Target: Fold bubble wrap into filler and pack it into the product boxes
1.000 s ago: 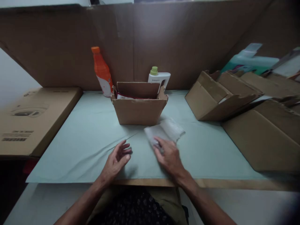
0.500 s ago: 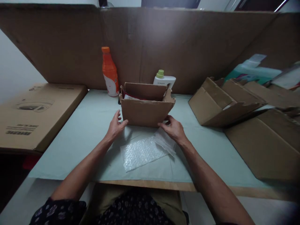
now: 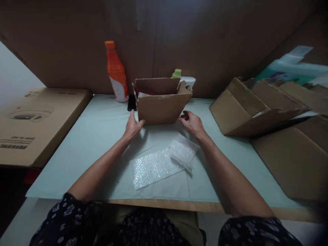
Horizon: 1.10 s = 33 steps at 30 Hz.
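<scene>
A small open cardboard box (image 3: 160,110) stands upright near the back of the table, with something red and white partly visible inside. My left hand (image 3: 133,128) holds its lower left corner, thumb at the front and fingers along the side. At the lower right corner, my right hand (image 3: 191,123) grips the box with curled fingers; its fingertips are partly hidden. Between my forearms lies a sheet of bubble wrap (image 3: 155,168). A smaller folded piece of bubble wrap (image 3: 183,150) rests over its right end.
Behind the box stand an orange bottle (image 3: 116,73) and a white bottle with a green cap (image 3: 176,73). A dark phone-like object (image 3: 132,103) lies at its left. Cardboard boxes (image 3: 256,106) crowd the right; a large flat carton (image 3: 43,126) lies left. A cardboard wall (image 3: 179,41) closes the back.
The box has slid farther back toward the bottles, with both hands following it. More of the dark object shows beside it. The view has tilted downward.
</scene>
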### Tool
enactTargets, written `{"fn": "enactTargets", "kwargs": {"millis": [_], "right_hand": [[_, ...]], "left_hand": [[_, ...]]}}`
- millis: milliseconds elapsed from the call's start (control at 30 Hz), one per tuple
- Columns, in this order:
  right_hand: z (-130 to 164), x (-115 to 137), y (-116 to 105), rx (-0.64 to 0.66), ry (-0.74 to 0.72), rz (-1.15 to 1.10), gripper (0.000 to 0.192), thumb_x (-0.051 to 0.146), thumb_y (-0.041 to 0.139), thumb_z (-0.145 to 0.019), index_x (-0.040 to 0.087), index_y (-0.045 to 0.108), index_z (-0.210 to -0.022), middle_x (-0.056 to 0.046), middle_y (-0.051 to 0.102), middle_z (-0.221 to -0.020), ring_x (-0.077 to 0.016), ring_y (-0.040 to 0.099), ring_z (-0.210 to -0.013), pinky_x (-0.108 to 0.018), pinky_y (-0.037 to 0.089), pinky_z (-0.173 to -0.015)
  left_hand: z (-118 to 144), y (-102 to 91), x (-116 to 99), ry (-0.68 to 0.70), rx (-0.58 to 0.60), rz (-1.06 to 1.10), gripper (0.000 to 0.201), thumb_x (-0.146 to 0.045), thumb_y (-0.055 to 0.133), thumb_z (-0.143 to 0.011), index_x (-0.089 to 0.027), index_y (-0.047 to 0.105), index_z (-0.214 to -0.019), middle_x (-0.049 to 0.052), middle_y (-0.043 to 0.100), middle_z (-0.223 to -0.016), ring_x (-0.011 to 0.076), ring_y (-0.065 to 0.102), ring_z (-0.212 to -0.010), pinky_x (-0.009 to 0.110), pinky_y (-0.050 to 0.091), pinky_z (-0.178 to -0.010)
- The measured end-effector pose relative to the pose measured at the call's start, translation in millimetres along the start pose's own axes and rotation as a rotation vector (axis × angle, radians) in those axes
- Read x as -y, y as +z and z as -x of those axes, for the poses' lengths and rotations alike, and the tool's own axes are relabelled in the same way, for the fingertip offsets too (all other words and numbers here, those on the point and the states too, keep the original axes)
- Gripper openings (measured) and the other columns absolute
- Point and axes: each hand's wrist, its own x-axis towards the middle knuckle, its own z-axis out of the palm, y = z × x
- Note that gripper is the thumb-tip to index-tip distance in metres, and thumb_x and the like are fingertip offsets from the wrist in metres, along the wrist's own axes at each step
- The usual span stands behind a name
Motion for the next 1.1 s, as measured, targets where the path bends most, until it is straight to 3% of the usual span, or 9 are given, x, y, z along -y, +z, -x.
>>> {"fn": "enactTargets", "kwargs": {"millis": [67,200,300,433,533,700,833,967,1100], "right_hand": [[37,-12,-13,0.046,-0.098,-0.046,0.028,0.034,0.061,-0.086,0.018,0.072,-0.107,-0.009,0.077,-0.097,-0.0266,0.070,-0.089,-0.038,0.052,-0.082],[114,-40,-17,0.148,-0.303,0.020,0.025,0.039,0.060,-0.090,0.021,0.073,-0.102,-0.008,0.077,-0.102,-0.0255,0.070,-0.089,-0.038,0.053,-0.080],[136,-51,-2,0.110,-0.354,0.193,0.025,0.035,0.062,-0.087,0.020,0.074,-0.102,-0.013,0.075,-0.112,-0.0317,0.069,-0.102,-0.045,0.051,-0.084],[131,-52,6,0.045,-0.311,0.137,0.024,0.032,0.054,-0.092,0.022,0.076,-0.090,-0.009,0.078,-0.098,-0.0283,0.072,-0.093,-0.042,0.051,-0.082],[132,-40,-12,0.014,-0.299,0.005,0.030,0.036,0.050,-0.096,0.022,0.076,-0.091,-0.006,0.079,-0.092,-0.0237,0.074,-0.084,-0.035,0.054,-0.076],[150,7,-47,-0.159,-0.455,-0.026,0.023,0.034,0.057,-0.097,0.021,0.075,-0.089,-0.005,0.079,-0.089,-0.0219,0.073,-0.081,-0.034,0.050,-0.075],[161,40,-51,-0.201,-0.598,0.015,0.019,0.028,0.059,-0.097,0.020,0.073,-0.086,-0.005,0.077,-0.085,-0.0199,0.071,-0.077,-0.032,0.046,-0.070],[165,41,-51,-0.113,-0.295,-0.430,0.020,0.036,0.064,-0.094,0.020,0.069,-0.082,-0.001,0.070,-0.073,-0.0151,0.063,-0.065,-0.027,0.048,-0.060],[162,30,-54,-0.113,0.049,-0.890,0.030,0.050,0.076,-0.079,0.023,0.064,-0.079,0.001,0.063,-0.070,-0.0131,0.056,-0.058,-0.025,0.049,-0.054]], "left_hand": [[34,-13.9,4,0.004,-0.002,-0.073,0.077,-0.028,0.064,-0.085,-0.011,0.032,-0.154,0.023,0.053,-0.142,0.0342,0.057,-0.123,0.052,0.048,-0.101],[115,-33.8,7,0.240,0.165,-0.268,0.041,-0.029,0.060,-0.088,-0.019,0.061,-0.128,0.012,0.066,-0.120,0.0281,0.060,-0.113,0.049,0.050,-0.099],[156,-24.2,-4,0.382,0.293,-0.306,0.029,-0.029,0.058,-0.091,-0.019,0.066,-0.118,0.012,0.067,-0.115,0.0272,0.061,-0.107,0.048,0.051,-0.096],[175,5.1,-29,0.465,0.453,-0.298,0.038,-0.030,0.063,-0.090,-0.019,0.064,-0.126,0.014,0.064,-0.127,0.0307,0.058,-0.116,0.051,0.049,-0.100],[170,17.7,-44,0.341,0.495,-0.180,0.054,-0.037,0.068,-0.086,-0.020,0.057,-0.136,0.015,0.062,-0.132,0.0323,0.057,-0.121,0.053,0.046,-0.104],[147,19.8,-67,-0.152,0.493,0.417,0.106,-0.060,0.078,-0.069,-0.016,0.032,-0.154,0.023,0.047,-0.151,0.0370,0.048,-0.136,0.051,0.041,-0.109],[146,22.9,-82,-0.463,0.571,0.792,0.096,-0.055,0.080,-0.068,-0.019,0.038,-0.146,0.017,0.061,-0.133,0.0284,0.063,-0.112,0.038,0.049,-0.088],[160,20.7,-72,-0.594,0.516,0.834,0.080,-0.028,0.085,-0.056,-0.017,0.052,-0.128,0.006,0.066,-0.099,0.0162,0.062,-0.079,0.030,0.048,-0.072],[173,7.5,-55,-0.529,0.499,0.747,0.086,-0.040,0.087,-0.061,-0.018,0.050,-0.135,0.009,0.066,-0.111,0.0191,0.064,-0.093,0.031,0.050,-0.079]]}}
